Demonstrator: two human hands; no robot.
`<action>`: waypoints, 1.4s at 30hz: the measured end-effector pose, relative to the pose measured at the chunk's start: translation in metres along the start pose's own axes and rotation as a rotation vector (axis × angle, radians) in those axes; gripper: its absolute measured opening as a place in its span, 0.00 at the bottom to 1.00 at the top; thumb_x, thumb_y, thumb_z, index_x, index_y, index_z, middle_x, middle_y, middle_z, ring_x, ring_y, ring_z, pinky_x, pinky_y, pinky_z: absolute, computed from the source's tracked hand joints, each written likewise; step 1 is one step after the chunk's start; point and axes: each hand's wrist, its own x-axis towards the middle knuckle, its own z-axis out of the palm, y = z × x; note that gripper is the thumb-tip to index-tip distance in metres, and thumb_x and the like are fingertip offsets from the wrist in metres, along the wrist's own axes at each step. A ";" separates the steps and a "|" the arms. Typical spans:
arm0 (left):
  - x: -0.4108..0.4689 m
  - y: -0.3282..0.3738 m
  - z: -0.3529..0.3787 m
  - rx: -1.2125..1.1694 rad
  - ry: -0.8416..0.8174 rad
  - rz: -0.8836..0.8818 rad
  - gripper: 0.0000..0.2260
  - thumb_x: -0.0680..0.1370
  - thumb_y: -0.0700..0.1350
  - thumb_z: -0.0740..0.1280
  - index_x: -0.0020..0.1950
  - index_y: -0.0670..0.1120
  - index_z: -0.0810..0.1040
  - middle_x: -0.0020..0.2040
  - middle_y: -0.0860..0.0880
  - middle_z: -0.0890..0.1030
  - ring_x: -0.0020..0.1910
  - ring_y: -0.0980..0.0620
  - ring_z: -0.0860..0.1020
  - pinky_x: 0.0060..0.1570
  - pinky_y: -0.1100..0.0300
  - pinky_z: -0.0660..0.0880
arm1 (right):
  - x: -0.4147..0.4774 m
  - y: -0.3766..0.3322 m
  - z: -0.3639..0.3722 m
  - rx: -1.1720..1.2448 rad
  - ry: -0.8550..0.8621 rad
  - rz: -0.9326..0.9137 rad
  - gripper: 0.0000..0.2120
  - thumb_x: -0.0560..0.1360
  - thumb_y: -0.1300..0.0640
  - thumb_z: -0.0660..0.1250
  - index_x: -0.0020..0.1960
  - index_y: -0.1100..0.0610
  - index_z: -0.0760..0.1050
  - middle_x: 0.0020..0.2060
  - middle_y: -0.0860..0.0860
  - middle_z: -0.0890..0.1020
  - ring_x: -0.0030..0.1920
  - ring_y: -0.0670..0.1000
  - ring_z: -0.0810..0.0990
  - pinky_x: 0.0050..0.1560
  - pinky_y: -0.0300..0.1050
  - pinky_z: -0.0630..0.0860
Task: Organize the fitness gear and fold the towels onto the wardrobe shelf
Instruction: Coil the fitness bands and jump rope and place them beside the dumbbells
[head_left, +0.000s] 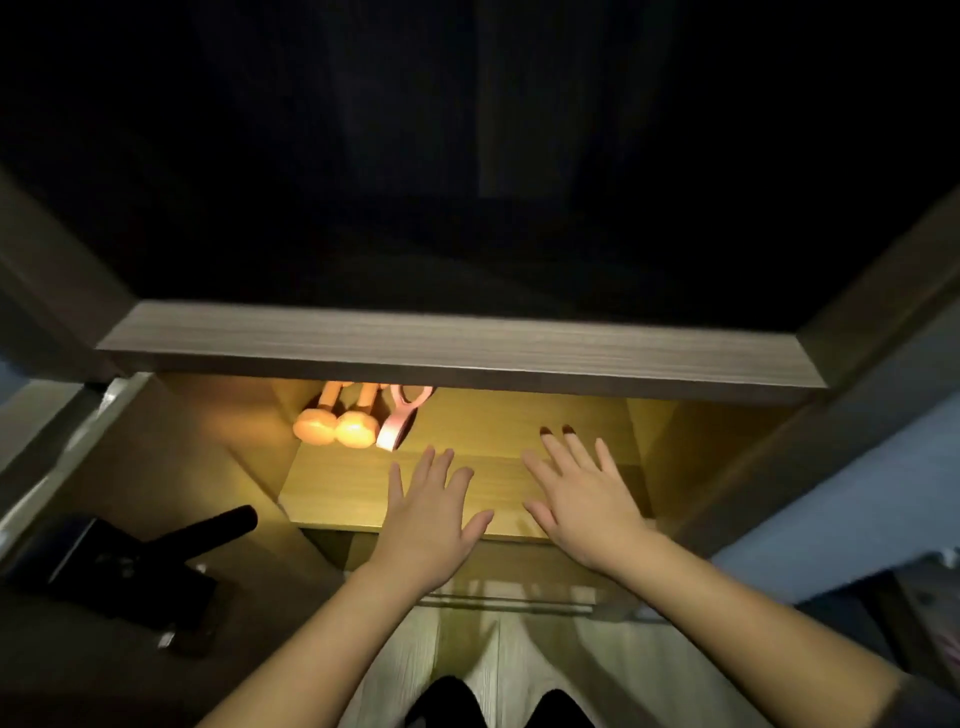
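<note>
A lit wooden wardrobe shelf glows yellow below a grey upper board. At its back left lie two pink dumbbells side by side, with a pink hand grip leaning right beside them. My left hand hovers over the shelf's front middle, fingers spread and straight, holding nothing. My right hand is spread flat over the shelf's right half, also empty. No towel is in view.
A grey board overhangs the shelf and hides its back. A black device with a handle lies low at the left on the open door side. A rail runs under the shelf. Pale cabinet doors and my feet are below.
</note>
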 end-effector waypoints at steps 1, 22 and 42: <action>-0.003 0.004 -0.009 -0.005 -0.018 0.039 0.27 0.81 0.64 0.50 0.77 0.54 0.59 0.80 0.49 0.53 0.79 0.49 0.45 0.75 0.41 0.41 | -0.011 0.002 -0.007 0.021 -0.002 0.023 0.28 0.82 0.40 0.49 0.80 0.47 0.50 0.80 0.52 0.49 0.79 0.56 0.44 0.77 0.61 0.44; 0.027 0.264 0.018 0.056 -0.422 0.771 0.25 0.81 0.61 0.55 0.75 0.52 0.62 0.79 0.50 0.56 0.79 0.49 0.47 0.75 0.43 0.45 | -0.228 0.133 0.046 0.359 0.036 0.824 0.26 0.79 0.45 0.62 0.73 0.55 0.69 0.73 0.59 0.69 0.74 0.61 0.65 0.71 0.66 0.62; 0.070 0.614 0.137 0.191 -0.704 0.946 0.25 0.81 0.59 0.57 0.75 0.48 0.63 0.78 0.45 0.59 0.78 0.44 0.53 0.74 0.41 0.53 | -0.412 0.391 0.134 0.560 -0.154 1.270 0.28 0.79 0.40 0.55 0.76 0.47 0.58 0.77 0.53 0.61 0.78 0.58 0.55 0.73 0.63 0.54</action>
